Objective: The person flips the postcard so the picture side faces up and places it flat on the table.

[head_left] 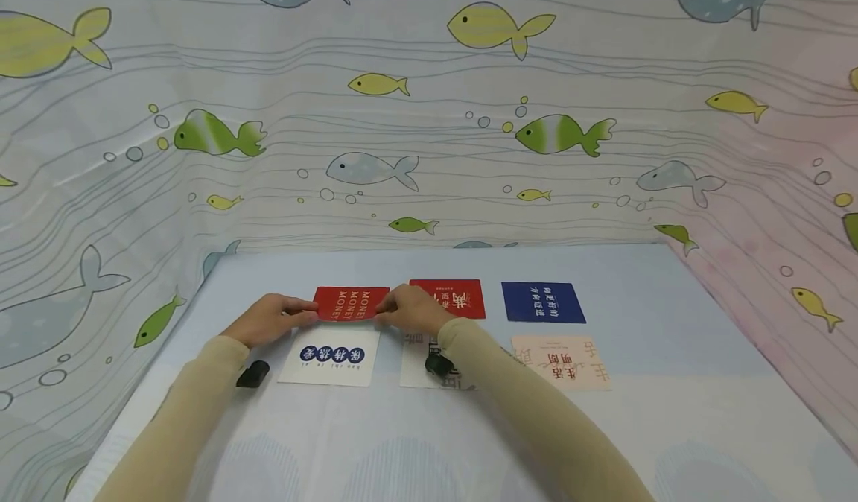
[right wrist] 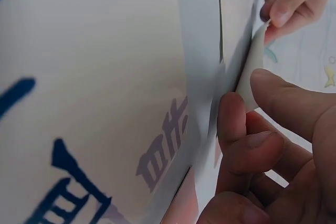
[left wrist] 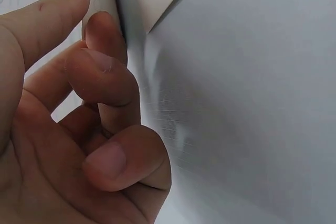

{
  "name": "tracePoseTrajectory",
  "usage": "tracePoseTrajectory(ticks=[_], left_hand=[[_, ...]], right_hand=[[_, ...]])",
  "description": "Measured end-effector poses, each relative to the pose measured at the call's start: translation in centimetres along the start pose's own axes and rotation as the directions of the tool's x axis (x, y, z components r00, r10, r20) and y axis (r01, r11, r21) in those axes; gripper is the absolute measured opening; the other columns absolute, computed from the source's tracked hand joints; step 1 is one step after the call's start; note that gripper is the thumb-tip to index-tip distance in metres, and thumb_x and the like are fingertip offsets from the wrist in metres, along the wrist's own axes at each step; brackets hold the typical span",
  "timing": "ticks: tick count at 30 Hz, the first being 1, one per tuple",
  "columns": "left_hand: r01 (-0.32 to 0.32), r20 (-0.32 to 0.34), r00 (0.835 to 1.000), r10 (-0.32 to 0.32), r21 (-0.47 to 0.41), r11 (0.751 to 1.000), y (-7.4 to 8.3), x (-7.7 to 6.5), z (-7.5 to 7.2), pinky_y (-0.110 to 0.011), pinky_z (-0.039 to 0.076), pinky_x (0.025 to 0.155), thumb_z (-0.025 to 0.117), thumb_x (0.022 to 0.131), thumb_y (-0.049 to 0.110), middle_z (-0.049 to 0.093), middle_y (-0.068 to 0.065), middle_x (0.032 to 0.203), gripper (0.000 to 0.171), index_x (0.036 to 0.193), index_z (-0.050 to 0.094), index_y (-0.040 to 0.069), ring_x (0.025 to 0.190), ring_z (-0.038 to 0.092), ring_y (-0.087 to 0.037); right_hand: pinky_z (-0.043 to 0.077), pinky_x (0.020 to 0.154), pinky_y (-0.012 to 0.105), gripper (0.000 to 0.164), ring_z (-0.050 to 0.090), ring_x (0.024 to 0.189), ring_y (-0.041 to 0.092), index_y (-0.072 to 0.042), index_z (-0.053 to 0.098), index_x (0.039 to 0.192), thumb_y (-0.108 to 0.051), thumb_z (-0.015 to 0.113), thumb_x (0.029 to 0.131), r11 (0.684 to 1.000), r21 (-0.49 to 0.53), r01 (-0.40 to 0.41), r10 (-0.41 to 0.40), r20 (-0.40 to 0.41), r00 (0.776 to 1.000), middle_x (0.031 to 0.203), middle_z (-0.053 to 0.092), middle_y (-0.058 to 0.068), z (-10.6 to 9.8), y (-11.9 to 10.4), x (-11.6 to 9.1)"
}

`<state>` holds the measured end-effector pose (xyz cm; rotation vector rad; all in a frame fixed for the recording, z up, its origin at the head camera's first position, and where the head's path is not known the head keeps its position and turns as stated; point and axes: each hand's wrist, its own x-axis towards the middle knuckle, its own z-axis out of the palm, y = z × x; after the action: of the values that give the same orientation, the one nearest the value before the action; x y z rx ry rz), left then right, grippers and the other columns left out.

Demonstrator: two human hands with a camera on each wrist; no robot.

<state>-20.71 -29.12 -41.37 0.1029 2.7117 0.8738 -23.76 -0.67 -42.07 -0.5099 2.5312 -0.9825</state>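
A red card printed with MONEY (head_left: 350, 303) is held up between both hands at the far left of the table, its near edge bowed. My left hand (head_left: 271, 318) pinches its near left corner, the other fingers curled in the left wrist view. The right hand (head_left: 410, 308) pinches the near right corner between thumb and index finger. The card's pale back (right wrist: 254, 66) faces the right wrist camera. Just in front lies a white card with blue circles (head_left: 331, 364). A second red card (head_left: 469, 299) lies beyond the right hand, partly hidden by it.
A blue card (head_left: 543, 302) lies at the back right, with a peach card (head_left: 563, 363) in front of it. The right sleeve partly covers another white card (head_left: 415, 372). Black wrist cameras sit on both forearms. A fish-patterned curtain (head_left: 429, 115) hangs behind the table.
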Motion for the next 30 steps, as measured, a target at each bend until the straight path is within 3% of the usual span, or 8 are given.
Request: tracePoseTrajectory(ticks=[6,14,21,27,30], left_hand=[[0.022,-0.008,1.000,-0.022,-0.004,1.000,-0.1,0.7,0.1,-0.063,0.036,0.107,0.067,0.098,0.040,0.057,-0.025,0.138,0.051,0.138,0.063,0.008,0.130,0.047,-0.045],[0.046,-0.023,0.999,-0.046,-0.016,0.999,0.1,1.4,0.3,-0.061,0.039,0.104,0.067,0.098,0.038,0.058,-0.025,0.136,0.052,0.139,0.062,0.007,0.122,0.050,-0.041],[0.056,-0.035,0.998,-0.055,0.018,0.998,0.1,1.6,0.4,-0.047,0.045,0.087,0.070,0.096,0.035,0.062,-0.019,0.122,0.051,0.139,0.063,0.008,0.106,0.050,-0.034],[0.087,-0.033,0.996,-0.086,0.031,0.996,0.0,1.6,0.5,-0.061,0.041,0.103,0.063,0.100,0.042,0.055,-0.026,0.138,0.055,0.142,0.059,0.008,0.123,0.050,-0.042],[0.088,-0.044,0.995,-0.086,0.041,0.995,-0.1,1.6,0.7,-0.064,0.039,0.104,0.060,0.101,0.044,0.053,-0.028,0.141,0.055,0.142,0.059,0.008,0.126,0.048,-0.045]], right_hand=[[0.049,0.097,0.037,0.026,0.058,0.103,0.013,-0.020,0.076,0.118,-0.029,0.075,0.094,1.000,0.015,-0.027,0.027,-0.011,1.000,0.106,0.070,-0.010,0.0,0.1,0.3],[0.049,0.098,0.038,0.029,0.058,0.103,0.014,-0.018,0.075,0.121,-0.028,0.075,0.094,0.998,-0.052,-0.034,0.031,-0.046,0.998,0.111,0.070,-0.006,-0.1,-0.2,0.9],[0.048,0.100,0.038,0.032,0.058,0.109,0.015,-0.019,0.074,0.125,-0.027,0.074,0.094,0.995,-0.097,-0.026,0.020,-0.056,0.998,0.119,0.070,-0.005,0.0,-0.3,0.8],[0.047,0.102,0.039,0.030,0.058,0.120,0.017,-0.020,0.073,0.127,-0.026,0.069,0.098,0.992,-0.125,-0.026,0.020,-0.052,0.998,0.127,0.068,-0.003,0.1,-0.3,0.7],[0.047,0.103,0.040,0.030,0.058,0.121,0.018,-0.021,0.072,0.128,-0.028,0.067,0.099,0.989,-0.146,-0.025,0.018,-0.049,0.999,0.129,0.067,-0.003,0.1,-0.3,0.6]])
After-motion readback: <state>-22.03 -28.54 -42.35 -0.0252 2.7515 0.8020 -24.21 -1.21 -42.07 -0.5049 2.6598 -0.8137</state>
